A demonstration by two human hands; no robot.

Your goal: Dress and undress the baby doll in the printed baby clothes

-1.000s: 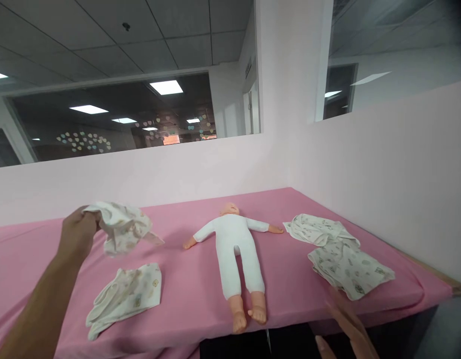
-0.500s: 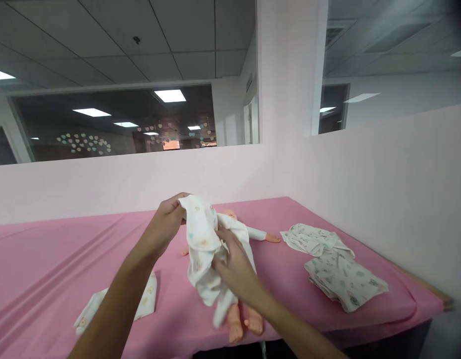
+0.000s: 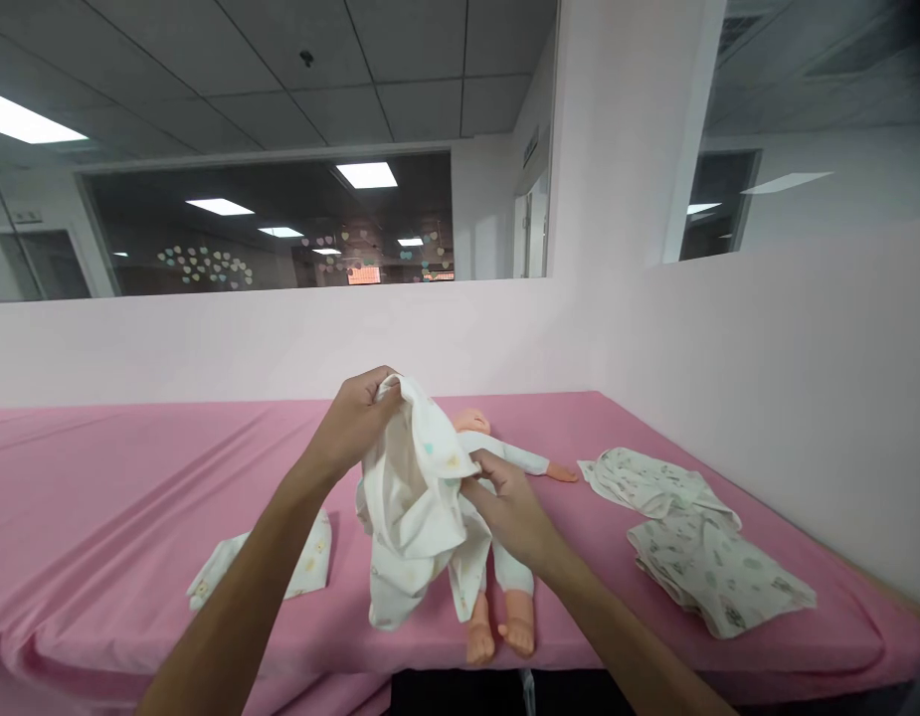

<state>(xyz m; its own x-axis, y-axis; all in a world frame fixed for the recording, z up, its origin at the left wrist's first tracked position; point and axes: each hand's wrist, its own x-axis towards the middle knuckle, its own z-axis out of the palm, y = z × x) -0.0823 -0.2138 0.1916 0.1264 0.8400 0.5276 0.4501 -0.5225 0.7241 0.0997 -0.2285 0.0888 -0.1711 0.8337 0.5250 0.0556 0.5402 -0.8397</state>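
A small white baby garment [image 3: 411,517] with pastel prints hangs in the air over the pink table [image 3: 131,497]. My left hand [image 3: 351,423] is closed on its top edge. My right hand [image 3: 508,507] pinches its right side, fingers closed on the cloth. Behind it lies a baby doll [image 3: 504,572] in a white bodysuit, face up, its feet toward me and its torso mostly hidden by the garment.
A second folded garment [image 3: 302,567] lies on the table left of the doll. Two more printed garments [image 3: 690,542] are piled at the right, near the pale wall. The table's front edge runs just below the doll's feet.
My left hand carried the garment from the table's left side to above the doll. My right hand came up from the front edge and took hold of the garment's right side.
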